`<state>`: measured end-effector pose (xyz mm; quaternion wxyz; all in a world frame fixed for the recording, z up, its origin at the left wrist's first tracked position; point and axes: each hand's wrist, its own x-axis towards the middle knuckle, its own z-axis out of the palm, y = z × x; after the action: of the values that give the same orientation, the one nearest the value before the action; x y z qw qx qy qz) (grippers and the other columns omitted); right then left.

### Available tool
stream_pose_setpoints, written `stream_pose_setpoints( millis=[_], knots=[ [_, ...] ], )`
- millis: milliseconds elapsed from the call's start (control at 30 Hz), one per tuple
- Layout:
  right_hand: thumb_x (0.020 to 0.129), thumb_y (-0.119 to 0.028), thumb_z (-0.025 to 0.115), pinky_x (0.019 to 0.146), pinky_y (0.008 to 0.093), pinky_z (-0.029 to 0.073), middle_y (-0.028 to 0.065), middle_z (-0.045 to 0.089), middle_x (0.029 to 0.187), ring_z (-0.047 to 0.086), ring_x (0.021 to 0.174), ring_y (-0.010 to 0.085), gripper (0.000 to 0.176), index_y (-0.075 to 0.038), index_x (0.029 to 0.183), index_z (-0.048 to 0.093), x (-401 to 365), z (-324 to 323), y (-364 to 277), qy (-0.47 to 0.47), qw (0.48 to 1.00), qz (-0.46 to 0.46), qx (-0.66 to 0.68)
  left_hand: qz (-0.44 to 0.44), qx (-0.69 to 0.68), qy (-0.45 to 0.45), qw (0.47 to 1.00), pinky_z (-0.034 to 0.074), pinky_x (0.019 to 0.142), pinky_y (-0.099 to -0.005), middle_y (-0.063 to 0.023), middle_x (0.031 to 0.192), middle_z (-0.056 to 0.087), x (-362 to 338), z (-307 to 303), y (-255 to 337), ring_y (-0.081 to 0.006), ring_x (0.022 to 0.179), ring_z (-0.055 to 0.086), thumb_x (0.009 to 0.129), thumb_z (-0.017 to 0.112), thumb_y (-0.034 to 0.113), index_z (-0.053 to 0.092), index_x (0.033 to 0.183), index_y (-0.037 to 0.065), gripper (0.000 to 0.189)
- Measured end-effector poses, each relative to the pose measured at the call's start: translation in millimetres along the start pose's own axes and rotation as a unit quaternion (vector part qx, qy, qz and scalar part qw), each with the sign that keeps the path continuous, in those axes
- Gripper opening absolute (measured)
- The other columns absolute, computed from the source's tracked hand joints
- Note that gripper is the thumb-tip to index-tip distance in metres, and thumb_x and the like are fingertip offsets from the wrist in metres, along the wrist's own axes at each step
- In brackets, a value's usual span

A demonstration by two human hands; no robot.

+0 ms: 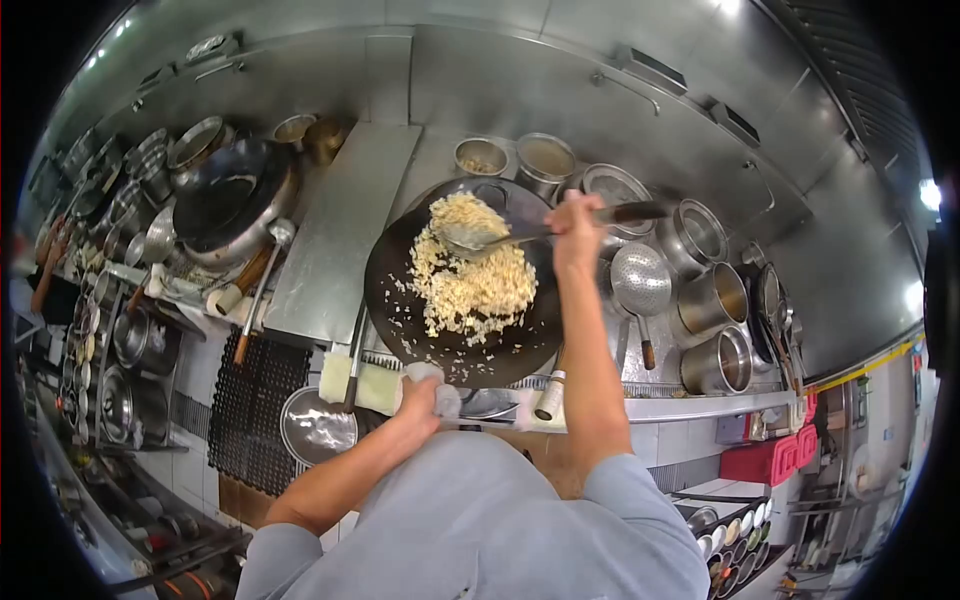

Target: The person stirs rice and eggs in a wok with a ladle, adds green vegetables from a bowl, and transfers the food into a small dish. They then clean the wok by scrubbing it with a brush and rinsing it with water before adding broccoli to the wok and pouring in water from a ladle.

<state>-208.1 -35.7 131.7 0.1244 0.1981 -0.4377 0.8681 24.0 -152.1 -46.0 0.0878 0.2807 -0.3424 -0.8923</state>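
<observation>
A large dark wok (400, 300) holds a heap of pale yellow fried rice (490, 285), with loose grains scattered up its wall. My right hand (577, 230) is closed around the shaft of a wok ladle (515, 238), near its dark handle. The ladle's bowl rests in the upper part of the rice. At the wok's near rim, my left hand (420, 402) is closed on a folded pale cloth (446, 400) pressed against the edge. Another long dark handle (355, 365) lies just left of that cloth.
A perforated strainer (641, 280) lies right of the wok, beside several metal pots (712, 300). Behind the wok stand small metal containers (545, 158). To the left are a steel counter panel (340, 240) and a second wok (235, 205). Someone's arm (45, 275) shows at far left.
</observation>
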Motion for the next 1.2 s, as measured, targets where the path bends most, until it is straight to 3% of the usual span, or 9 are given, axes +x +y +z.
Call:
stream_pose_setpoints(
  millis=[267,300,500,633,800,967,1100,1167,1200],
  knots=[
    [0.089,-0.005,0.056,0.045,0.0288,0.036,-0.0011,0.032,0.051,0.031,0.043,0.0107,0.027,-0.010,0.070,0.037,-25.6,-23.0,27.1,-0.041,0.996,0.020,-0.072,-0.043,-0.027,0.124,0.991,0.051,0.060,-0.0365,-0.0079,0.090,0.053,39.9,14.0,-33.5,-0.0221,0.076,0.057,0.083,0.051,0.002,0.047,0.105,0.009,0.024],
    [0.089,-0.005,0.056,0.045,0.0295,0.036,-0.0006,0.032,0.052,0.031,0.043,0.0110,0.027,-0.010,0.071,0.037,-15.7,-25.5,25.5,-0.052,0.996,0.007,-0.076,-0.021,0.038,-0.020,0.999,0.051,0.075,-0.0367,-0.0084,0.105,0.053,31.3,-24.2,-44.9,-0.0213,0.092,0.056,0.082,0.054,0.005,0.038,0.126,0.008,0.048],
    [0.089,-0.008,0.055,0.041,0.0263,0.032,-0.0041,0.032,0.051,0.030,0.041,0.0068,0.029,-0.013,0.068,0.036,-35.4,-1.3,-59.2,0.022,0.997,-0.041,-0.066,-0.093,-0.011,0.098,0.991,0.051,0.055,-0.0403,-0.0093,0.086,0.058,29.5,45.0,11.2,-0.0239,0.072,0.062,0.086,0.049,0.005,0.051,0.099,0.008,0.014],
    [0.089,-0.003,0.054,0.045,0.0270,0.037,0.0009,0.042,0.054,0.041,0.045,0.0100,0.026,-0.008,0.070,0.037,-51.2,-51.7,-0.7,-0.048,0.991,0.002,-0.127,0.058,0.027,0.035,0.997,0.052,0.057,-0.0397,-0.0084,0.088,0.058,84.1,0.1,-54.6,-0.0222,0.076,0.061,0.082,0.053,0.002,0.048,0.101,0.008,0.020],
    [0.092,-0.009,0.052,0.045,0.0279,0.034,-0.0039,0.031,0.053,0.031,0.045,0.0079,0.024,-0.012,0.074,0.037,-35.3,-34.9,-76.4,-0.041,0.998,-0.001,-0.039,-0.102,0.028,0.026,0.994,0.053,0.060,-0.0346,-0.0087,0.098,0.058,-46.0,7.1,32.4,-0.0220,0.080,0.061,0.082,0.041,-0.005,0.050,0.112,0.011,0.036],
    [0.090,-0.007,0.051,0.042,0.0267,0.030,-0.0040,0.029,0.052,0.028,0.043,0.0076,0.024,-0.013,0.072,0.037,-58.0,-42.0,-29.6,0.031,0.996,0.070,-0.041,-0.041,-0.029,0.134,0.990,0.041,0.040,-0.0339,-0.0054,0.071,0.049,49.4,58.4,-6.0,-0.0176,0.059,0.054,0.080,0.051,0.000,0.045,0.096,0.012,0.021],
    [0.091,-0.013,0.055,0.062,0.0303,0.045,-0.0006,0.040,0.061,0.045,0.058,0.0126,0.010,-0.010,0.088,0.046,-56.4,-117.5,-8.1,-0.002,0.952,-0.081,-0.294,-0.028,0.094,-0.047,0.994,0.052,0.076,-0.0408,-0.0118,0.113,0.051,53.2,-50.3,-48.5,-0.0236,0.090,0.057,0.078,0.049,-0.004,0.031,0.132,0.009,0.058],
    [0.092,-0.019,0.055,0.058,0.0248,0.047,0.0018,0.050,0.070,0.053,0.067,0.0106,0.013,-0.009,0.101,0.051,-90.6,-104.6,-43.8,0.069,0.921,0.040,-0.381,0.124,0.113,0.038,0.985,0.047,0.047,-0.0342,-0.0041,0.078,0.053,22.2,-31.9,-25.1,-0.0206,0.061,0.055,0.079,0.042,-0.006,0.048,0.097,0.013,0.027],
    [0.092,-0.021,0.055,0.054,0.0227,0.047,0.0026,0.053,0.076,0.053,0.066,0.0100,0.020,-0.010,0.108,0.051,-115.2,-102.0,-55.5,0.012,0.937,0.164,-0.307,0.063,0.163,0.068,0.982,0.049,0.054,-0.0330,-0.0037,0.074,0.055,7.5,-3.3,0.6,-0.0201,0.065,0.057,0.080,0.042,-0.006,0.050,0.096,0.011,0.025]
  ],
)
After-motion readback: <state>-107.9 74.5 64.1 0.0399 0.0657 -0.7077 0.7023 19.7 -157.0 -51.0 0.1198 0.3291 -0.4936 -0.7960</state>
